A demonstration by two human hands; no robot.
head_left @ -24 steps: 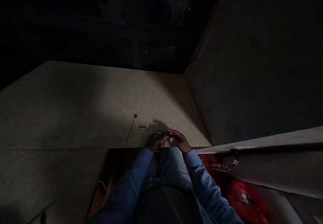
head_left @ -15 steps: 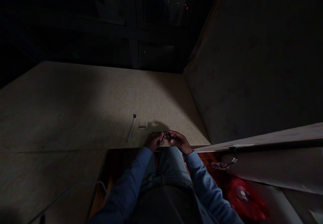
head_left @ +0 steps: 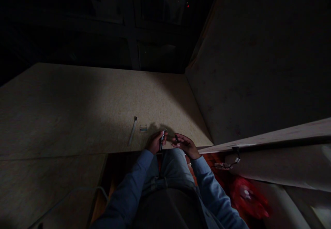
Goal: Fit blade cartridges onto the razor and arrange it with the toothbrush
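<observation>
My left hand (head_left: 155, 143) is closed around a slim pen-like stick (head_left: 162, 140), dark below with a silvery upper end, held nearly upright over the table's front edge. A small gap to the right, my right hand (head_left: 186, 145) pinches a short dark piece (head_left: 176, 138) that looks like a cap, though the dim light hides its detail. Left of my hands lies a small clear case (head_left: 143, 128) with a dark bluish strip along its near side. Beyond it, a thin pale stick (head_left: 132, 131) with a dark square end rests at a slant on the table.
The pale table (head_left: 103, 101) runs far to the left and back to a dark window. A tall panel (head_left: 253, 63) stands along the right side. A cable (head_left: 74, 189) crosses the lower surface at left. A red plastic bag (head_left: 249, 198) sits low on the right.
My hands have moved apart, and the dark short piece has come away from the stick's upper end. The stick is more upright. The whole view has shifted slightly.
</observation>
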